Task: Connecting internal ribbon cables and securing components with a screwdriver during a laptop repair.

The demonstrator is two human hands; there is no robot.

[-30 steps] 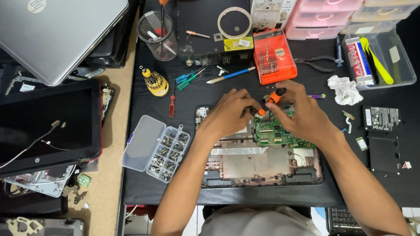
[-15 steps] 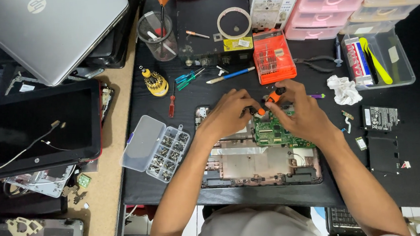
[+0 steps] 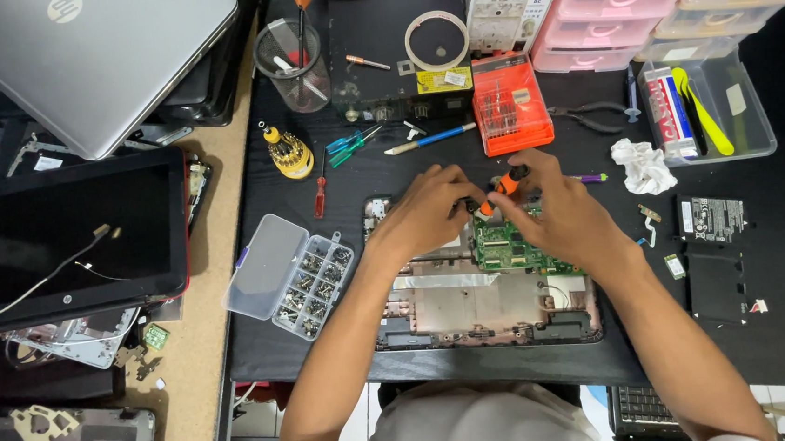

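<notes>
Disassembly looks well under way on the opened laptop base shell (image 3: 488, 311): its cover and keyboard deck are off, the grey metal tray inside lies bare, and the green circuit board (image 3: 511, 247) sits exposed in the upper half. The right hand (image 3: 556, 217) pinches a small orange-and-black screwdriver (image 3: 502, 188) between thumb and fingers, tip down at the board's top edge. The left hand (image 3: 429, 213) rests just beside it, fingers curled onto the shell near the tip; whether it holds anything I cannot tell.

The board is not yet lifted out, so by my reading fasteners remain. Loose parts already lie on the black surface (image 3: 361, 172): a clear plastic compartment box of screws (image 3: 289, 275) to the left, a flat black battery pack (image 3: 712, 221) to the right, and an orange bit case (image 3: 511, 104) behind the hands.
</notes>
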